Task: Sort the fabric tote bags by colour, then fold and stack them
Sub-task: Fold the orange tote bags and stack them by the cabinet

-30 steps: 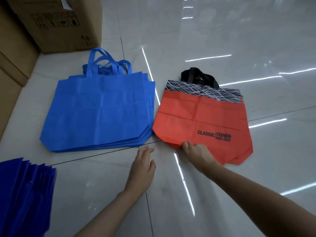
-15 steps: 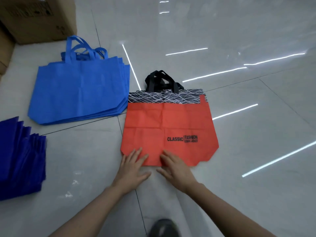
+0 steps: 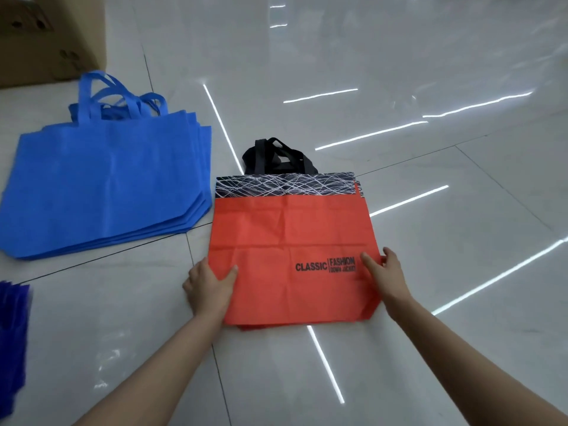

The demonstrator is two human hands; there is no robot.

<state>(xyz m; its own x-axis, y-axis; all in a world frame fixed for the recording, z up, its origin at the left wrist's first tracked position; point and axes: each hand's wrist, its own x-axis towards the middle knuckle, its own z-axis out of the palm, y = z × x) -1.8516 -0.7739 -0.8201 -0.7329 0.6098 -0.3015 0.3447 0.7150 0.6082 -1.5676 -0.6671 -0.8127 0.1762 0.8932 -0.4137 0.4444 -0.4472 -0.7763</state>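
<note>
An orange-red tote bag with a black patterned top band and black handles lies flat on the floor in front of me; more red edges peek out beneath its bottom. My left hand grips its left side edge, thumb on top of the fabric. My right hand grips the right side edge, thumb over the printed "CLASSIC FASHION" text. To the left lies a flat stack of several light blue tote bags, handles pointing away from me.
A pile of dark blue bags sits at the left edge. A cardboard box stands at the top left behind the blue stack. The floor is glossy white tile with light reflections, open to the right and beyond.
The red bag slid from beside the blue stack to directly before me. Both hands moved from its bottom edge outward to its left and right sides.
</note>
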